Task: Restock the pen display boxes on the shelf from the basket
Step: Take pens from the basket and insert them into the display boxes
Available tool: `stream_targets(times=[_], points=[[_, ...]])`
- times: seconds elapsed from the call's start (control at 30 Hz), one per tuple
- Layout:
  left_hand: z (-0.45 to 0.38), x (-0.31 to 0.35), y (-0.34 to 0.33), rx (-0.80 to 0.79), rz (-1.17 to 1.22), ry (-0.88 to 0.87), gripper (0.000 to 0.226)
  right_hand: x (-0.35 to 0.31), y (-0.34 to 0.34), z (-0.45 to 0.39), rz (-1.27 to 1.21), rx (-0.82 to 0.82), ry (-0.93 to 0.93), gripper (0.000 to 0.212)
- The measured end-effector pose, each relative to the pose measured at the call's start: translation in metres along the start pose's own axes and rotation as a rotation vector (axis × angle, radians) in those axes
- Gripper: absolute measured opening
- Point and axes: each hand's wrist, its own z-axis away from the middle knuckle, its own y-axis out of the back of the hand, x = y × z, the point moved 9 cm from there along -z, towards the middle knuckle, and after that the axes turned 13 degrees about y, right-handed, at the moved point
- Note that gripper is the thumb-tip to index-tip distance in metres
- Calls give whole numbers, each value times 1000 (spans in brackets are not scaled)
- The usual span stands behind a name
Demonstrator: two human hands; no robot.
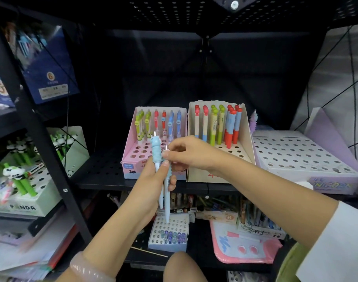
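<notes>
- The left hand (153, 178) is gripping two pale blue pens (164, 180) in front of the black shelf (105, 169), fingers curled round the barrels, thumb pressing across them; the pens are standing nearly upright, soft blue toppers up and tips pointing down.
- The right hand (186, 151) is pinching the top end of one of these pens between thumb and forefinger; the other fingers are curling loosely.
- The pink display box (131, 165) is sitting on the shelf just behind the hands, holding green, red and blue pens in its back rows; its front holes are showing open.
- The cream display box (246, 139) is standing touching its right side, holding red-topped and green-topped pens.
- The lilac unicorn box (296, 151) is lying further right; one purple pen (253, 121) is standing at its back left corner.
- A small blue box (168, 235) is sitting on the lower shelf below the pen tips.
</notes>
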Motion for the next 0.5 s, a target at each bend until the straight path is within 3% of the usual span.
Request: stream_targets(times=[0.1, 0.27, 0.5], points=[[3, 2, 7, 14, -12, 0, 22, -1, 10, -2, -37, 73, 33, 18], [5, 1, 11, 34, -84, 35, 15, 9, 31, -2, -375, 289, 10, 20], [3, 5, 1, 58, -105, 3, 12, 13, 36, 4, -360, 299, -15, 10]])
